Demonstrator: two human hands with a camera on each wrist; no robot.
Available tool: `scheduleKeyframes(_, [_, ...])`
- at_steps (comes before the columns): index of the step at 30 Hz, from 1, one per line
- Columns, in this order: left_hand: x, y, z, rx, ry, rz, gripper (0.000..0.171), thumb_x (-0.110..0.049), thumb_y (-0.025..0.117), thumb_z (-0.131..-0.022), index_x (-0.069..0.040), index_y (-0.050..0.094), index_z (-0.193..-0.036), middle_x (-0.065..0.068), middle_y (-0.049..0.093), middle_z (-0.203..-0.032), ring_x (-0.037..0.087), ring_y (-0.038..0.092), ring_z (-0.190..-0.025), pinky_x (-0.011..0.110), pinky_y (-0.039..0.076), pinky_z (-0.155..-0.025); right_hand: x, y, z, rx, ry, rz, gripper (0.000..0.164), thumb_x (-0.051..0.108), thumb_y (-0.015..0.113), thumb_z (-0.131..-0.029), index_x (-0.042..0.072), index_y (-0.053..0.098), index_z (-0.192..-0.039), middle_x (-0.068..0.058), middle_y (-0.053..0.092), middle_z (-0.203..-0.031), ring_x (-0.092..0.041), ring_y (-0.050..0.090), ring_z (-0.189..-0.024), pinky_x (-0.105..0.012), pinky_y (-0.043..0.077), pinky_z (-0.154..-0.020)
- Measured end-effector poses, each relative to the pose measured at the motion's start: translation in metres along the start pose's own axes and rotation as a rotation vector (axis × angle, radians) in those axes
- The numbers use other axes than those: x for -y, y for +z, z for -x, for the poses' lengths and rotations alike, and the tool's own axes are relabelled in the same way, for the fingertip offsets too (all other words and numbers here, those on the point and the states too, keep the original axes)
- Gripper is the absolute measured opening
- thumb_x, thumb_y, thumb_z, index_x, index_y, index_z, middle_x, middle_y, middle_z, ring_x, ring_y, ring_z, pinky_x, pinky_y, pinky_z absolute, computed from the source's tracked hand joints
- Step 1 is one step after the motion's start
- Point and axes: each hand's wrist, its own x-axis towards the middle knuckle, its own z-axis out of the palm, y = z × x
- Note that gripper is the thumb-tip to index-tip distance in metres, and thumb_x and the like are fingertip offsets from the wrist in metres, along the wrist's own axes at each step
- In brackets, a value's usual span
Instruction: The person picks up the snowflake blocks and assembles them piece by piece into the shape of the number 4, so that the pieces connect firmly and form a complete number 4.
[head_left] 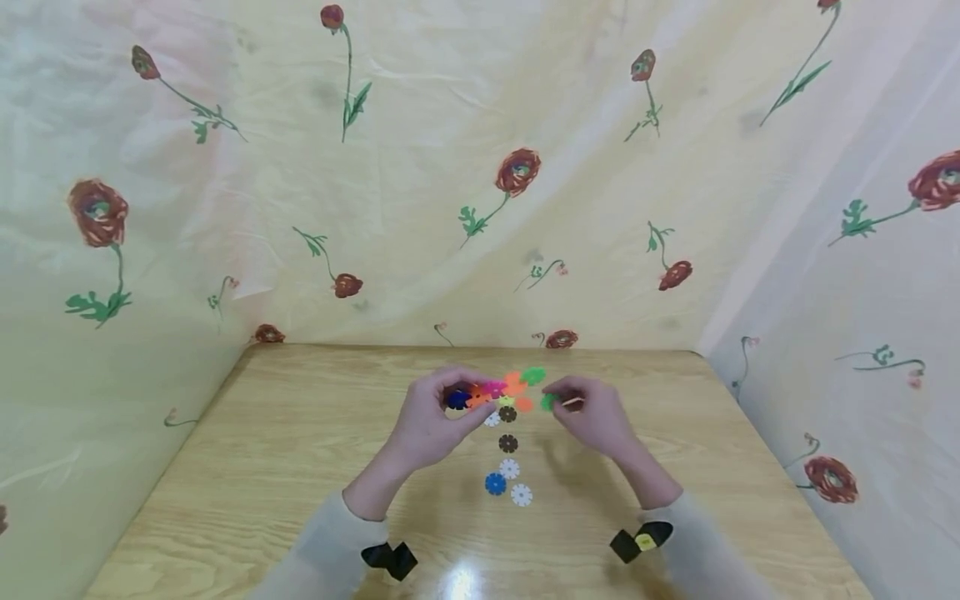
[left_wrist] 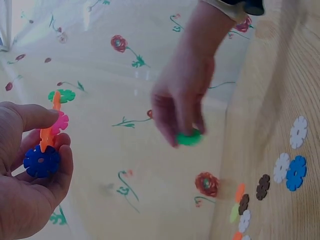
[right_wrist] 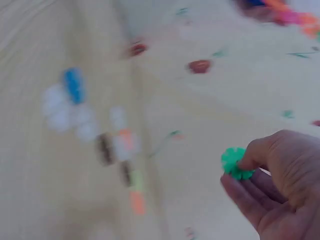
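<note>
My left hand (head_left: 431, 417) holds a chain of joined notched plastic discs between thumb and fingers, raised above the table. A dark blue disc (left_wrist: 42, 161) forms its near end; orange, pink (left_wrist: 60, 122) and orange pieces follow, and a green disc (left_wrist: 65, 96) sits at the far end. To the right, my right hand (head_left: 592, 412) pinches a separate green disc (right_wrist: 237, 163) between thumb and fingers, also in the air. A small gap separates that disc from the chain in the head view.
On the wooden table (head_left: 300, 467) lie several loose discs: a blue one (head_left: 495, 483), white ones (head_left: 521, 495), brown ones (head_left: 507, 443), plus orange and pale green ones near the hands. Flower-patterned cloth (head_left: 420, 208) surrounds the table at the back and sides.
</note>
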Motion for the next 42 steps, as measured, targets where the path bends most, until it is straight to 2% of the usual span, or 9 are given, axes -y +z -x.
scheduleKeyframes(3, [0.0, -0.001, -0.001, 0.001, 0.011, 0.0, 0.023, -0.011, 0.082, -0.094, -0.012, 0.078, -0.116, 0.006, 0.078, -0.115, 0.014, 0.075, -0.098, 0.027, 0.064, -0.086, 0.014, -0.016, -0.002, -0.087, -0.014, -0.159, 0.021, -0.004, 0.072, -0.095, -0.004, 0.076, -0.115, -0.018, 0.078, -0.103, -0.008, 0.075, -0.085, -0.021, 0.065, -0.076])
scheduleKeyframes(6, [0.001, -0.001, -0.001, 0.006, 0.013, -0.004, 0.023, -0.012, 0.082, -0.094, -0.015, 0.078, -0.117, 0.003, 0.079, -0.116, 0.014, 0.076, -0.102, 0.028, 0.064, -0.088, 0.029, -0.026, -0.002, -0.14, -0.022, -0.332, 0.024, -0.005, 0.072, -0.096, -0.011, 0.073, -0.12, -0.009, 0.078, -0.102, -0.004, 0.074, -0.084, -0.023, 0.065, -0.077])
scheduleKeyframes(13, [0.002, -0.001, -0.001, 0.0, -0.001, -0.011, 0.025, -0.005, 0.082, -0.092, -0.01, 0.078, -0.116, 0.008, 0.078, -0.114, 0.014, 0.075, -0.095, 0.025, 0.064, -0.084, 0.06, -0.038, 0.003, -0.145, -0.012, -0.615, 0.029, -0.008, 0.072, -0.095, -0.017, 0.068, -0.122, 0.005, 0.074, -0.094, -0.007, 0.072, -0.081, -0.029, 0.066, -0.079])
scheduleKeyframes(15, [0.003, -0.001, -0.001, -0.002, -0.001, -0.018, 0.024, -0.004, 0.082, -0.092, -0.009, 0.078, -0.115, 0.009, 0.077, -0.113, 0.013, 0.073, -0.092, 0.024, 0.063, -0.082, 0.066, -0.04, 0.005, -0.126, -0.001, -0.63, 0.025, -0.007, 0.072, -0.096, -0.011, 0.072, -0.12, 0.004, 0.074, -0.094, -0.007, 0.072, -0.081, -0.028, 0.066, -0.08])
scheduleKeyframes(22, [0.005, 0.0, 0.001, 0.0, 0.032, -0.036, 0.023, -0.005, 0.082, -0.092, -0.009, 0.079, -0.114, 0.008, 0.078, -0.112, 0.013, 0.072, -0.093, 0.024, 0.063, -0.083, 0.073, -0.041, 0.006, -0.051, 0.013, -0.643, 0.028, -0.003, 0.072, -0.098, -0.012, 0.07, -0.124, 0.004, 0.073, -0.096, -0.006, 0.074, -0.084, -0.027, 0.066, -0.081])
scheduleKeyframes(27, [0.005, 0.001, 0.001, 0.003, 0.03, -0.039, 0.023, -0.003, 0.082, -0.091, -0.009, 0.079, -0.113, 0.008, 0.077, -0.112, 0.016, 0.073, -0.098, 0.025, 0.063, -0.087, 0.072, -0.039, 0.008, -0.002, 0.072, -0.624, 0.023, 0.0, 0.073, -0.098, 0.003, 0.078, -0.12, 0.005, 0.074, -0.097, -0.005, 0.074, -0.085, -0.027, 0.066, -0.082])
scheduleKeyframes(32, [0.005, 0.005, 0.0, -0.03, 0.049, -0.045, 0.02, -0.006, 0.085, -0.09, -0.01, 0.081, -0.109, 0.006, 0.078, -0.109, 0.018, 0.072, -0.1, 0.026, 0.063, -0.087, 0.073, -0.037, 0.01, 0.015, 0.08, -0.605, 0.024, 0.0, 0.073, -0.099, -0.003, 0.076, -0.122, 0.006, 0.077, -0.101, -0.007, 0.074, -0.085, -0.028, 0.066, -0.081])
scheduleKeyframes(38, [0.008, 0.011, 0.0, -0.06, 0.11, -0.046, 0.019, -0.011, 0.087, -0.089, -0.012, 0.083, -0.107, 0.005, 0.076, -0.104, 0.017, 0.069, -0.097, 0.025, 0.062, -0.082, 0.076, -0.034, 0.012, 0.053, 0.076, -0.645, 0.02, 0.0, 0.072, -0.099, 0.005, 0.08, -0.117, 0.006, 0.078, -0.103, -0.007, 0.076, -0.086, -0.028, 0.066, -0.081])
scheduleKeyframes(42, [0.008, 0.011, 0.001, -0.068, 0.113, -0.038, 0.021, -0.011, 0.09, -0.086, -0.012, 0.084, -0.106, 0.006, 0.076, -0.106, 0.015, 0.069, -0.097, 0.024, 0.062, -0.078, 0.077, -0.035, 0.012, 0.057, 0.08, -0.607, 0.024, -0.001, 0.072, -0.098, -0.009, 0.074, -0.12, 0.005, 0.079, -0.098, -0.008, 0.077, -0.079, -0.028, 0.067, -0.077])
